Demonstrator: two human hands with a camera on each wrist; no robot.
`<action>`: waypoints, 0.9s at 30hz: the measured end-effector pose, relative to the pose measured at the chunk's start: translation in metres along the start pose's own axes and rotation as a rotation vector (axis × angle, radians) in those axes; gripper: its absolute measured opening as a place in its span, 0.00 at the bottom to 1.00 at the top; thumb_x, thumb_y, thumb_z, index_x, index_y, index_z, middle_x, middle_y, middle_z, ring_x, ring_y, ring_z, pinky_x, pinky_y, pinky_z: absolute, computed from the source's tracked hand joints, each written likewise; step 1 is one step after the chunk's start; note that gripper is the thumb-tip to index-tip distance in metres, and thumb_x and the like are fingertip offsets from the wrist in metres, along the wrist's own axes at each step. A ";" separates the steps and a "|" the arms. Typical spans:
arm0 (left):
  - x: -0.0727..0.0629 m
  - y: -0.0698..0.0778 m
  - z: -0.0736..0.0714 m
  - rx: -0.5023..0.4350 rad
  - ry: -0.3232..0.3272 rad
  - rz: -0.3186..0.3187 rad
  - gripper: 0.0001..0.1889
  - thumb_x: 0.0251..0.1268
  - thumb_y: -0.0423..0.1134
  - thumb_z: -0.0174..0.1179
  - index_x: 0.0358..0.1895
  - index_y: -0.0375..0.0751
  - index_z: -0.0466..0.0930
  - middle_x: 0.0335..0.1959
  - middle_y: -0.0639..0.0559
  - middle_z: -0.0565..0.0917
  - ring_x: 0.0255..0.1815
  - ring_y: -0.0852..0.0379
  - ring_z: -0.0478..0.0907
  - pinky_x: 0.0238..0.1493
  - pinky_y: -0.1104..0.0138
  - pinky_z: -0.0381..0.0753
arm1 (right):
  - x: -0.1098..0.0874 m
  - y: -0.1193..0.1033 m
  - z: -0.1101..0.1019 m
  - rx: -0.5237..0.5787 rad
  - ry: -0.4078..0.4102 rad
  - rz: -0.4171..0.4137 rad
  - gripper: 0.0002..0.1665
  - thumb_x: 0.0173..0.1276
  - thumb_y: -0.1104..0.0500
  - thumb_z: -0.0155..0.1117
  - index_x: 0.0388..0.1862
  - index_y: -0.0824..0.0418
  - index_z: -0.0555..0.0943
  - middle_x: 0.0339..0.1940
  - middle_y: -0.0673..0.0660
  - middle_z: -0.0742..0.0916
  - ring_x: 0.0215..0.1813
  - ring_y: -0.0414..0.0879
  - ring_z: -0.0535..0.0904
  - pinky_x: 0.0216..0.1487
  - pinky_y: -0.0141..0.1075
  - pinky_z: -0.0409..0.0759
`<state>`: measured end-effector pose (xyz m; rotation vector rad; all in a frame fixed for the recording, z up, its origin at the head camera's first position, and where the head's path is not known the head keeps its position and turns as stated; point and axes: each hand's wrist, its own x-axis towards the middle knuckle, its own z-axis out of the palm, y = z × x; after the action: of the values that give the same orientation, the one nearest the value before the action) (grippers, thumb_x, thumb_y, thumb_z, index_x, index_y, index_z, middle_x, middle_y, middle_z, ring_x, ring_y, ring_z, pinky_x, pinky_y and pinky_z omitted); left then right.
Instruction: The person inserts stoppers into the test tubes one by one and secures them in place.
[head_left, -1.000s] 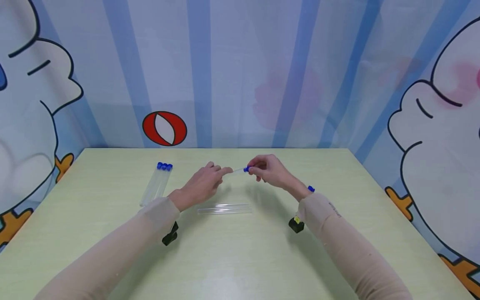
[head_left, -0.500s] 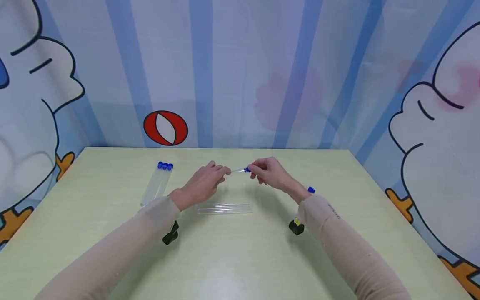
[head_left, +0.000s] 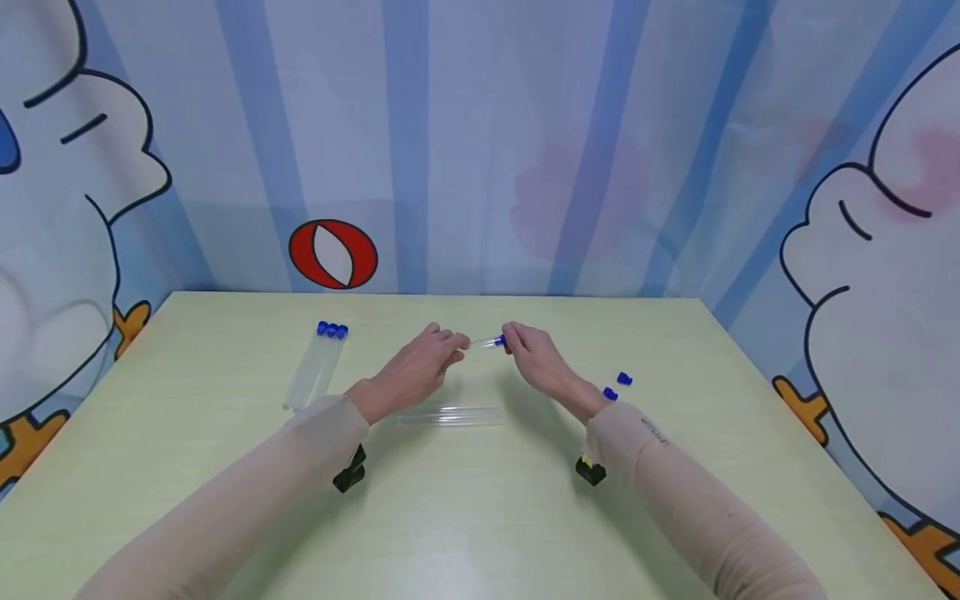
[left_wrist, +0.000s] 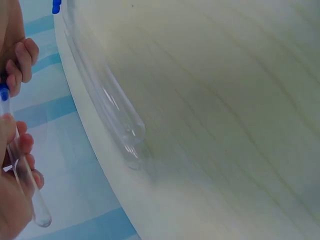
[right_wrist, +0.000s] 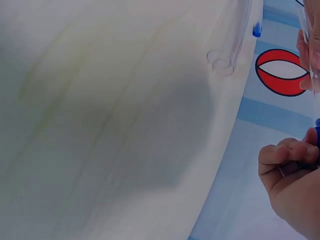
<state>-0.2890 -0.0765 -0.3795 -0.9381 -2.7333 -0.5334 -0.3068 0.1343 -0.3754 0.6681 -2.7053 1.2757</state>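
My left hand (head_left: 416, 364) grips a clear test tube (head_left: 483, 343) above the table, its rounded bottom (left_wrist: 42, 219) sticking out below the fingers in the left wrist view. At the tube's mouth, my right hand (head_left: 542, 360) pinches a blue cap (head_left: 501, 340), mostly covered by the fingers. How far the cap sits in the mouth, I cannot tell. Below the hands lie uncapped clear tubes (head_left: 450, 416), side by side. Three tubes with blue caps (head_left: 332, 331) lie together to the left, partly behind the left forearm.
Two loose blue caps, one farther (head_left: 625, 378) and one nearer (head_left: 611, 393), lie by my right wrist. The pale table (head_left: 480, 508) ends at a striped blue curtain (head_left: 465, 167) behind the hands. A black wrist device (head_left: 590, 471) hangs under the right sleeve.
My right hand has turned and dropped slightly around the cap, and its fingers now cover more of it. Both hands shift a little. A second loose cap has come into view beside the right wrist.
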 end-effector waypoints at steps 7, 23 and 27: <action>0.000 0.006 0.004 0.088 0.059 0.018 0.13 0.68 0.33 0.56 0.54 0.39 0.80 0.41 0.46 0.85 0.37 0.54 0.71 0.40 0.66 0.73 | 0.000 -0.002 0.007 0.024 0.047 0.056 0.22 0.80 0.58 0.39 0.24 0.64 0.70 0.18 0.49 0.67 0.20 0.42 0.59 0.25 0.31 0.61; 0.007 0.010 -0.001 0.105 0.039 -0.015 0.14 0.68 0.36 0.58 0.54 0.38 0.80 0.39 0.46 0.81 0.36 0.53 0.67 0.38 0.66 0.69 | 0.009 -0.001 0.001 -0.026 0.040 0.072 0.26 0.81 0.53 0.37 0.26 0.65 0.74 0.16 0.50 0.68 0.18 0.42 0.59 0.23 0.32 0.60; 0.008 0.012 -0.005 0.094 -0.021 -0.044 0.20 0.66 0.33 0.60 0.61 0.40 0.76 0.41 0.45 0.80 0.39 0.52 0.71 0.42 0.65 0.77 | 0.014 0.001 -0.002 -0.059 0.005 0.036 0.27 0.81 0.53 0.38 0.26 0.64 0.75 0.16 0.50 0.69 0.18 0.43 0.58 0.25 0.34 0.62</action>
<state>-0.2874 -0.0655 -0.3699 -0.8678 -2.7764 -0.4009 -0.3200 0.1313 -0.3716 0.6124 -2.7509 1.1985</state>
